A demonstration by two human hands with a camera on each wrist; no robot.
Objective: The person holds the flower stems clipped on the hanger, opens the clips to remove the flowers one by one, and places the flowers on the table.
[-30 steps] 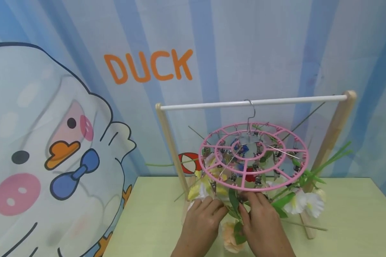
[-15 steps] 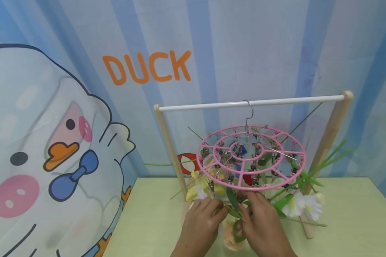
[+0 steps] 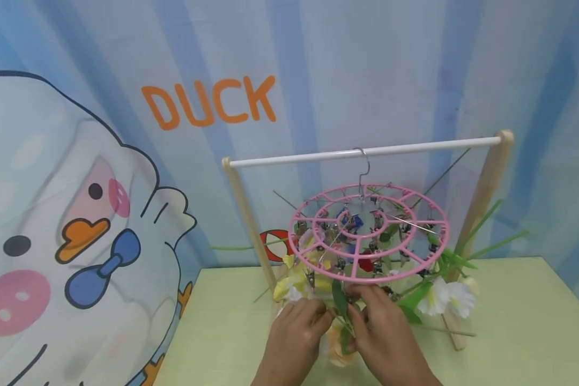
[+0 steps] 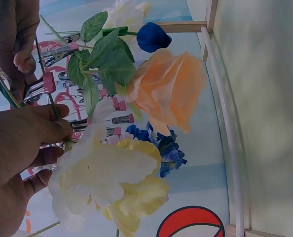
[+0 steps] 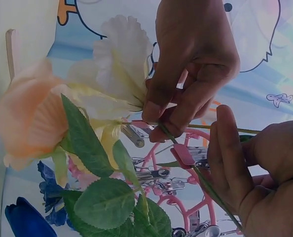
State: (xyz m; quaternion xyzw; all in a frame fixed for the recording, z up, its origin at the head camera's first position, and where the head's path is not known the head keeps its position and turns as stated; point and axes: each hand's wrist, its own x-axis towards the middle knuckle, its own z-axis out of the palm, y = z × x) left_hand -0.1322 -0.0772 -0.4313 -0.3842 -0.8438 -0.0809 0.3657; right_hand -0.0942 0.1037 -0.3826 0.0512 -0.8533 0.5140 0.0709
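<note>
A pink round clip hanger [image 3: 366,280] hangs by its metal hook, with artificial flowers clipped beneath it. Both hands work under its front rim. My left hand [image 3: 299,327] pinches a thin green stem [image 5: 165,132] between thumb and fingertips, beside a white and yellow flower [image 4: 97,173]. Close by, the fingers of my right hand [image 3: 383,321] hold the metal end of a pink-tipped clip [image 5: 184,155], whose tip sits on that stem. A peach rose [image 4: 168,89] with green leaves [image 5: 107,202] hangs below the hands. Part of the clip's handle is hidden by the right fingers.
A white rod [image 3: 294,159] on wooden posts [image 3: 487,187] carries the hanger over a pale green table [image 3: 521,311]. White flowers [image 3: 447,297] and long green stems stick out on the right. A printed duck curtain [image 3: 366,69] stands behind.
The scene has shifted a little left in the head view as the camera moved. Both hands stay under the front rim, with the stem and clip between them.
</note>
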